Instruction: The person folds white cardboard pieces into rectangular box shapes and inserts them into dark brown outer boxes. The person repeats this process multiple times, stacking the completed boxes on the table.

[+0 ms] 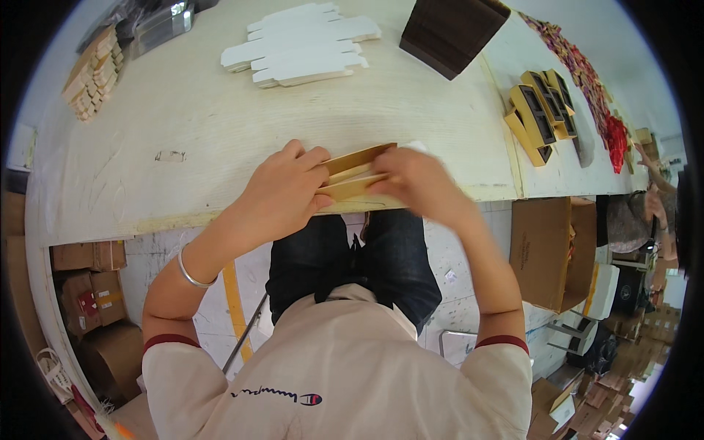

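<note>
Between my two hands, close to the table's front edge, is a long narrow gold carton (350, 189) with its long side open and white inside. My left hand (287, 183) grips its left end, fingers on the far wall and thumb on the near one. At the other end my right hand (416, 180) is closed on the carton, slightly blurred, its fingertips partly hidden by the walls. A bit of white shows just beyond the right hand; what it is I cannot make out.
A stack of flat white carton blanks (304, 44) lies at the back. Right of it stands a dark brown box (453, 33). Several gold boxes with dark inserts (543, 110) sit at right. A cardboard box (550, 253) stands below the table edge. Another person (634, 213) is at far right.
</note>
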{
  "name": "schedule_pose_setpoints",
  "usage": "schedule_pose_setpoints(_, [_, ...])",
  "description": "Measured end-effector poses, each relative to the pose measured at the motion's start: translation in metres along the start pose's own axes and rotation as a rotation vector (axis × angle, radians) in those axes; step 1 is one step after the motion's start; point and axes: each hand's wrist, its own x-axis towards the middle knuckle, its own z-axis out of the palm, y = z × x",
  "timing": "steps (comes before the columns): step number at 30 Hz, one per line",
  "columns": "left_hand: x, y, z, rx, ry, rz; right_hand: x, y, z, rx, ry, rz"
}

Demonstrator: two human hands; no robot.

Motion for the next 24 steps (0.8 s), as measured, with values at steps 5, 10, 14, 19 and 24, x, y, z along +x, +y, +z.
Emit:
schedule_pose_setpoints(5, [0.013, 0.008, 0.008, 0.001, 0.08, -0.074, -0.022, -0.004, -0.019, -0.174, 0.185, 0.015])
schedule_pose_setpoints(10, [0.032, 0.013, 0.015, -0.063, 0.041, -0.045, -0.011, -0.02, 0.016, 0.223, 0.146, -0.101])
schedule_pose_setpoints(14, [0.013, 0.001, -0.014, -0.598, -0.221, -0.036, -0.012, 0.004, 0.009, 0.423, 0.084, -0.08])
schedule_pose_setpoints(19, [-0.008, -0.018, 0.006, -0.301, 0.004, 0.237, -0.005, -0.002, 0.003, 0.173, 0.116, -0.259])
schedule_pose_setpoints(24, [0.001, -0.016, 0.019, -0.256, 0.185, 0.296, -0.02, -0.01, 0.008, 0.028, 0.134, -0.278])
